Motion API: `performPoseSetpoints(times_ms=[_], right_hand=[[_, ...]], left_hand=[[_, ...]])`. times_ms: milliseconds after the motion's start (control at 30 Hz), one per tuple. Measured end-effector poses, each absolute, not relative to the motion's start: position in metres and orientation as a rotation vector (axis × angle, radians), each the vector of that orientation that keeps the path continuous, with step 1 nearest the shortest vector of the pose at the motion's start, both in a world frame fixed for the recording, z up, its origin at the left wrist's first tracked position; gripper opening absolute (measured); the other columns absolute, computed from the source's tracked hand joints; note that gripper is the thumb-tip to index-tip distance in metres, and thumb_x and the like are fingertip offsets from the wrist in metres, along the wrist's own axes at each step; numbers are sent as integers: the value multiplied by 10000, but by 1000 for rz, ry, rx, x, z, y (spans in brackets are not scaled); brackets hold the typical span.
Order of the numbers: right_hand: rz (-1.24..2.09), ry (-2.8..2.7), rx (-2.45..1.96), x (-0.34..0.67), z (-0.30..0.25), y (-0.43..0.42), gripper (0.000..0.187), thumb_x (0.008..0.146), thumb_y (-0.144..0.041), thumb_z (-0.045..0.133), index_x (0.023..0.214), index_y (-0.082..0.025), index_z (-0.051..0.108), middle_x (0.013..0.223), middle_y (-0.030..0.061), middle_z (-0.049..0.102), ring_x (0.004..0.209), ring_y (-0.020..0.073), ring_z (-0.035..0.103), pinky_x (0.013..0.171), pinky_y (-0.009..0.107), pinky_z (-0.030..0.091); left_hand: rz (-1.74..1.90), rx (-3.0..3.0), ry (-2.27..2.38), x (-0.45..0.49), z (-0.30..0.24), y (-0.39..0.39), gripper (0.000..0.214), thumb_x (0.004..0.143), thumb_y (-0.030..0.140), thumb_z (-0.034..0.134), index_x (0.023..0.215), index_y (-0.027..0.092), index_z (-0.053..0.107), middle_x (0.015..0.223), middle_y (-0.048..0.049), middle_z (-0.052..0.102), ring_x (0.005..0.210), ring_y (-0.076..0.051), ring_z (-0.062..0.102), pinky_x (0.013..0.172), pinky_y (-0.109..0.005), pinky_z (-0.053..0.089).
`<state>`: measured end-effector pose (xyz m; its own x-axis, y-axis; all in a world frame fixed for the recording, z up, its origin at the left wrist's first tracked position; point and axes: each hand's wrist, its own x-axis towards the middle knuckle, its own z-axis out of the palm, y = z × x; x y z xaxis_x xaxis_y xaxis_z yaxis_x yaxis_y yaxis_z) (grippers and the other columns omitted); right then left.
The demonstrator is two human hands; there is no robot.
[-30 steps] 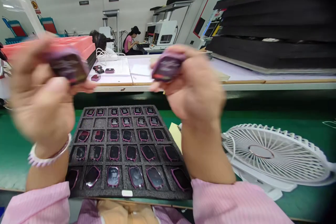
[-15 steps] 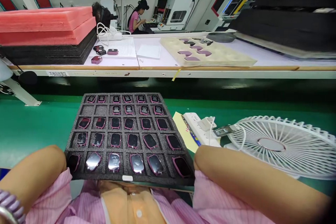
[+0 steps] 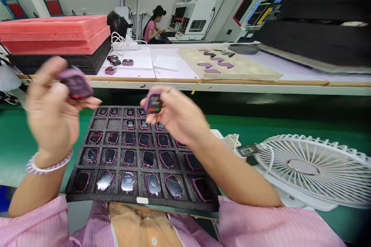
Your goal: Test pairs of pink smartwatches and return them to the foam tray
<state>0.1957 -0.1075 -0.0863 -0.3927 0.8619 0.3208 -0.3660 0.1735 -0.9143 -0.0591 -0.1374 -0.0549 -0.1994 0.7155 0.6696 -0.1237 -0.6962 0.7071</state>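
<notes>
My left hand [image 3: 52,112], slightly blurred, grips a purple smartwatch body [image 3: 75,83] between thumb and fingers, raised over the far left of the tray. In my right hand [image 3: 181,115] is another purple smartwatch body [image 3: 154,102], its dark screen showing a little red and green. This hand is above the tray's far right part and hides some of its compartments. The black foam tray [image 3: 100,124] lies before me, with strapless smartwatches such as this one [image 3: 127,181] in most compartments. Two compartments at the left of its second row from the back hold nothing.
A white fan [image 3: 304,168] and a power strip [image 3: 217,134] are on the green surface at right. On the shelf behind are red foam blocks [image 3: 58,32], several small watch bodies [image 3: 127,62] and a cream tray [image 3: 246,71]. A person [image 3: 153,27] sits farther back.
Both hands have come into view above the tray, each with a smartwatch body in it. The view has tilted slightly; the watches lying in the tray look the same.
</notes>
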Motion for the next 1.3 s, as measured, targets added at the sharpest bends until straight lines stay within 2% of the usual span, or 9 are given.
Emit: performPoseSetpoints(times_ms=[133,267,367,567,800,967,1133,1200,1300], right_hand=[[1791,-1283,-662,161,-138,-82,520,756,-468,946,1044,-193,612,857,34,733,527,110,634,452,177,508],[1931,-1226,-773,149,-167,-74,342,823,-262,846,1074,-179,630,852,42,744,520,127,676,466,181,541],[1996,-1168,-797,145,-170,-72,312,830,-128,702,1127,-173,617,855,45,740,625,163,744,569,211,611],[1968,-1356,-747,130,-179,-53,639,731,-58,730,1300,-221,491,983,26,720,735,173,762,675,254,639],[1123,-2232,-993,107,-189,-30,499,845,-52,656,1315,-165,535,889,9,659,813,239,720,852,426,600],[601,-2443,-1080,88,-184,-30,451,839,-145,818,1267,-92,685,1359,207,574,1283,395,563,1108,561,411],[187,-2690,-1289,80,-183,-34,472,995,-405,787,1383,-151,700,1594,224,427,1459,411,388,1132,602,333],[107,-2723,-1288,83,-182,-38,502,1022,-429,765,1427,-146,673,1631,229,386,1485,417,340,1157,625,271],[24,-2745,-1204,90,-177,-51,370,1057,-409,730,1308,-138,736,1478,212,546,1353,376,470,1137,574,266]], left_hand=[[1541,1385,958,-46,-102,-129,333,853,364,810,1137,209,732,906,-12,766,613,-148,726,563,-274,664],[1294,1340,1081,-54,-136,-122,418,778,386,857,1093,159,703,865,-12,740,522,-110,678,504,-212,594],[1230,1293,1102,-68,-147,-116,483,731,302,872,1146,163,666,916,-6,730,541,-83,662,550,-207,602],[1134,1267,1146,-110,-166,-97,715,678,196,867,1321,183,553,1093,-63,713,747,-166,752,697,-302,646],[849,1979,1530,-166,-195,-67,522,755,438,832,1205,212,697,1028,-93,715,1021,-310,645,999,-510,536],[560,2108,1615,-175,-208,-60,590,818,489,780,1346,239,692,1235,-123,621,1300,-381,490,1180,-585,362],[588,2080,1793,-177,-206,-69,797,846,509,766,1551,240,510,1357,-147,510,1325,-387,452,1180,-576,361],[641,2123,1881,-177,-200,-81,617,890,503,717,1416,195,627,1251,-141,558,1251,-369,503,1133,-545,408],[535,2200,1895,-171,-193,-103,352,945,507,642,999,177,753,1001,-112,612,1067,-329,588,1022,-483,479]])
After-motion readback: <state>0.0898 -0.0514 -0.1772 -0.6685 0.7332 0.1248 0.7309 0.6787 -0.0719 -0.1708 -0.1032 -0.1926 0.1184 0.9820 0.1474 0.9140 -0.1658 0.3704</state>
